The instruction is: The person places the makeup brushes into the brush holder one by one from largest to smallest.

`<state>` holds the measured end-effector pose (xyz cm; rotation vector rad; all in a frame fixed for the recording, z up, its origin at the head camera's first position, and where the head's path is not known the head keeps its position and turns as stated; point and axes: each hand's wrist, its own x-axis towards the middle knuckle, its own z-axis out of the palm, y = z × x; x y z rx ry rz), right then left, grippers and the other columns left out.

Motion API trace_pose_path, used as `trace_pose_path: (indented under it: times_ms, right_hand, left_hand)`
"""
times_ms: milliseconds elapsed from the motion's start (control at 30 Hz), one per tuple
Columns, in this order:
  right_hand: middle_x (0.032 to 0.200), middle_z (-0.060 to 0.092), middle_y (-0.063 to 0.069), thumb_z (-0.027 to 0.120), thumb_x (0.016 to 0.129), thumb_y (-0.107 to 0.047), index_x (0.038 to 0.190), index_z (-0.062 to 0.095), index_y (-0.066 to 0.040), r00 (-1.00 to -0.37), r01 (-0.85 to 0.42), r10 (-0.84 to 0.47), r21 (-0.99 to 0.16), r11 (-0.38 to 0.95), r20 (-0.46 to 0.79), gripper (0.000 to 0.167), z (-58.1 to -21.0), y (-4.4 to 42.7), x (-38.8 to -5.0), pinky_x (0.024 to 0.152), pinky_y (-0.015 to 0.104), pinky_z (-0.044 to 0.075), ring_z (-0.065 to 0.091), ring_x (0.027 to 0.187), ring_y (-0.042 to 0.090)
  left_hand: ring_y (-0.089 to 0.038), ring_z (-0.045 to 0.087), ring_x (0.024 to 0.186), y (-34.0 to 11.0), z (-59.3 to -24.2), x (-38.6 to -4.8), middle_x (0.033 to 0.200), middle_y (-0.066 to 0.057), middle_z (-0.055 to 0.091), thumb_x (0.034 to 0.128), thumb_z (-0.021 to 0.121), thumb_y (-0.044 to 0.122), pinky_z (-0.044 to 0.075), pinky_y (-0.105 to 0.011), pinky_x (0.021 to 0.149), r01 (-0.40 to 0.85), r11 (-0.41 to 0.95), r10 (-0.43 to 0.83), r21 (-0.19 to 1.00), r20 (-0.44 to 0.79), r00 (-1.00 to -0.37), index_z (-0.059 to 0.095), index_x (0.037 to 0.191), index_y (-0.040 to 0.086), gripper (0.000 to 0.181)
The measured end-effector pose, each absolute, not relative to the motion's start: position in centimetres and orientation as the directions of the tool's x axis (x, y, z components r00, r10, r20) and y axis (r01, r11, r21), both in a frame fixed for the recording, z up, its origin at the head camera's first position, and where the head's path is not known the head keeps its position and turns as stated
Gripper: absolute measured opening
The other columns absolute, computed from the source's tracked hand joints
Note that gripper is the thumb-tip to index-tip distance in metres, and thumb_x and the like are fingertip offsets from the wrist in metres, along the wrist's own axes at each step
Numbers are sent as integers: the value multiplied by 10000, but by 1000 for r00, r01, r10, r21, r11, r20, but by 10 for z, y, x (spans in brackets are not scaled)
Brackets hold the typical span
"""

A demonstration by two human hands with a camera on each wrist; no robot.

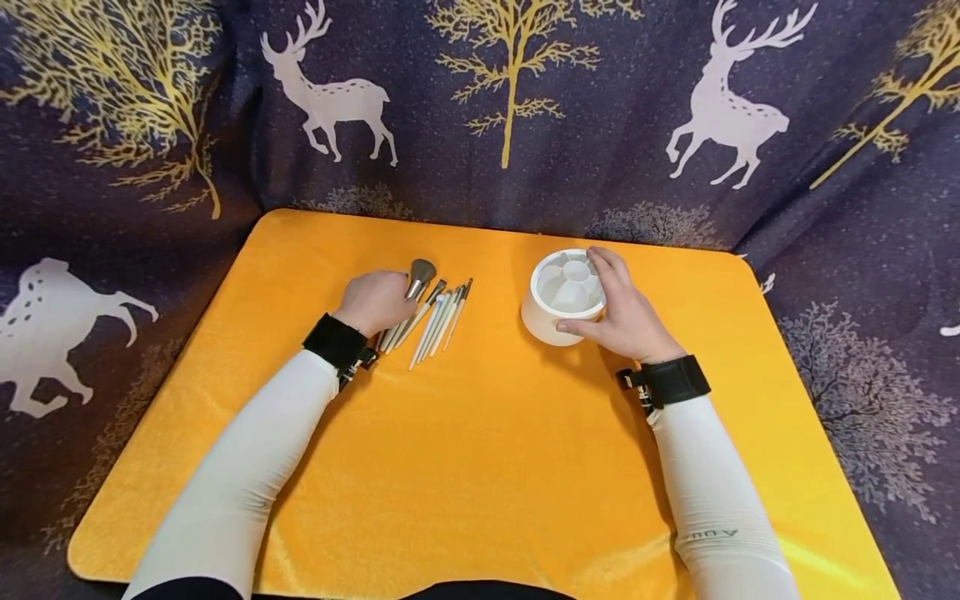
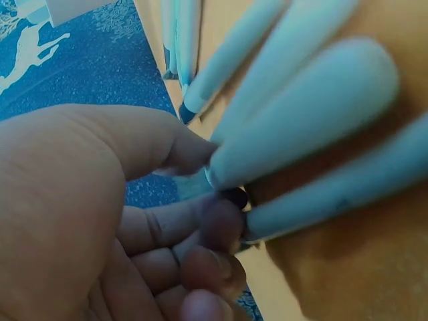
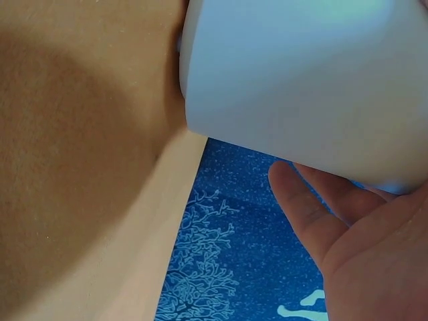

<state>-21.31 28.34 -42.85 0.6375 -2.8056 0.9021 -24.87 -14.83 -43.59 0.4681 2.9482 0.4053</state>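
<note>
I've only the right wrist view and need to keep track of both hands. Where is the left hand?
Observer: In the head view, the left hand is over the left side of a group of brushes.

Operator: Does any brush beside it stand out?

Observer: Yes, the fluffy brush, whose head is broader than the others in sight.

Operator: I see the white container only from the side. What is its inside like?

Observer: From above it is divided, with a round compartment in the middle.
</note>
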Motion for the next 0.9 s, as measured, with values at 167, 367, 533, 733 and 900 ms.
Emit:
trace_pose_path:
  times_ms: [167, 367, 533, 733, 900]
  right_hand:
    - [1813, 212, 58, 1024, 791, -477, 1776, 253, -145, -902, -433, -354, -528, 731, 248, 1293, -429, 284, -213, 1155, 656, 475, 517, 1476, 440]
    - [1815, 207, 52, 1022, 791, -481, 1774, 258, -146, -903, -430, -353, -533, 729, 245, 1289, -429, 284, -212, 1154, 660, 475, 517, 1473, 441]
    - [1815, 206, 46, 1016, 798, -490, 1773, 257, -149, -902, -431, -356, -536, 726, 242, 1282, -429, 282, -213, 1141, 661, 484, 528, 1457, 447]
    - [1814, 207, 48, 1012, 805, -485, 1776, 254, -158, -904, -427, -353, -546, 720, 241, 1275, -428, 282, -212, 1143, 657, 481, 529, 1452, 439]
    - [1814, 207, 52, 1009, 810, -481, 1779, 247, -167, -907, -420, -345, -551, 721, 240, 1272, -430, 284, -212, 1133, 666, 482, 532, 1442, 446]
  left_hand:
    - [-226, 494, 568, -142, -434, -249, 644, -26, 441, 1049, 717, 241, 338, -369, 536, 277, 927, 308, 251, -90, -947, 581, 743, 131, 352]
    - [-183, 371, 533, -138, -436, -249, 612, 6, 339, 1013, 681, 143, 238, -348, 525, 283, 928, 306, 243, -58, -950, 525, 659, 152, 388]
    - [-186, 383, 518, -142, -439, -246, 604, 5, 351, 1015, 712, 178, 233, -348, 524, 288, 921, 302, 264, -14, -953, 547, 703, 140, 355]
    - [-213, 480, 526, -146, -439, -246, 600, -17, 451, 1026, 736, 272, 298, -353, 515, 250, 923, 267, 292, -16, -964, 631, 761, 132, 317]
    - [-233, 503, 531, -149, -437, -249, 615, -24, 463, 1027, 698, 282, 303, -360, 512, 246, 919, 256, 309, 8, -967, 613, 751, 140, 321]
